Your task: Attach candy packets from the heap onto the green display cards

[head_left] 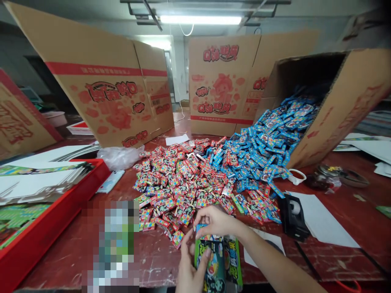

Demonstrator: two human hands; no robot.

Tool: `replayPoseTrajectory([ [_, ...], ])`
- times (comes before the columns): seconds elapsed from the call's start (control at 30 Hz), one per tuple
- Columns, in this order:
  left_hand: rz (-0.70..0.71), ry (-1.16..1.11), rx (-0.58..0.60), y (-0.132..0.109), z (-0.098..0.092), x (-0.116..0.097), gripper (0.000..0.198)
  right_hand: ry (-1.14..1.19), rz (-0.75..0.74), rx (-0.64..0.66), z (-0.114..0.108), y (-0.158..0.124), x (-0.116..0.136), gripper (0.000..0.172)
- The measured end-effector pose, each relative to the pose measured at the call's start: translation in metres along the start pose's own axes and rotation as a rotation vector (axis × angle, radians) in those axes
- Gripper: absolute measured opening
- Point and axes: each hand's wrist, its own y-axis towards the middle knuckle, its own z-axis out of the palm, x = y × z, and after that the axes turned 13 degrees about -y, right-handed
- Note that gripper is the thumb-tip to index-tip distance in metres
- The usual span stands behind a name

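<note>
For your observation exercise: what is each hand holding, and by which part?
The left hand grips the green display box by its left side. The right hand pinches a small blue packet at the box's top opening.

Head view, looking down (close), table (159,260)

Both hands on green packet (218,260)

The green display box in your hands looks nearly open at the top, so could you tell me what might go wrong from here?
1. The left hand holds the green display box at the table edge; it might slip off.
2. The right hand could drop its blue packet.
3. The red packets and blue packets overlap, inviting mix-ups.
</note>
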Motion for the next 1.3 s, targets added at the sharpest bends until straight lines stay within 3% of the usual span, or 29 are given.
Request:
replayPoseTrajectory([
  [0.07,-0.011,0.003,0.021,0.001,-0.001,-0.003,0.063,-0.067,-0.091,-0.009,-0.003,-0.003,0.008,0.03],
  [0.2,-0.045,-0.031,0.003,0.0,-0.005,-0.011,0.063,-0.118,-0.231,-0.19,-0.004,-0.016,0.013,0.021],
  [0.63,0.034,0.119,0.047,-0.004,-0.011,-0.006,0.052,0.157,-0.031,-0.295,0.035,-0.043,-0.014,0.017],
  [0.87,0.048,0.162,0.039,-0.002,-0.008,-0.011,0.05,0.032,-0.124,-0.181,0.007,-0.027,0.005,0.017],
  [0.93,0.043,0.157,0.053,-0.002,-0.009,-0.013,0.046,0.031,-0.108,-0.2,0.004,-0.028,0.006,0.019],
  [1.0,0.019,0.139,0.062,-0.001,-0.011,-0.015,0.042,0.075,-0.011,-0.348,0.012,-0.037,0.0,0.022],
  [1.1,-0.074,0.072,0.051,-0.001,-0.015,-0.014,0.036,0.187,0.115,-0.665,0.043,-0.057,-0.017,0.024],
  [1.2,-0.086,0.088,0.036,0.002,-0.015,-0.011,0.032,0.275,0.159,-0.729,0.074,-0.069,-0.027,0.024],
  [1.3,0.018,0.151,-0.002,0.006,-0.014,-0.007,0.027,0.263,0.152,-0.752,0.091,-0.067,-0.026,0.022],
])
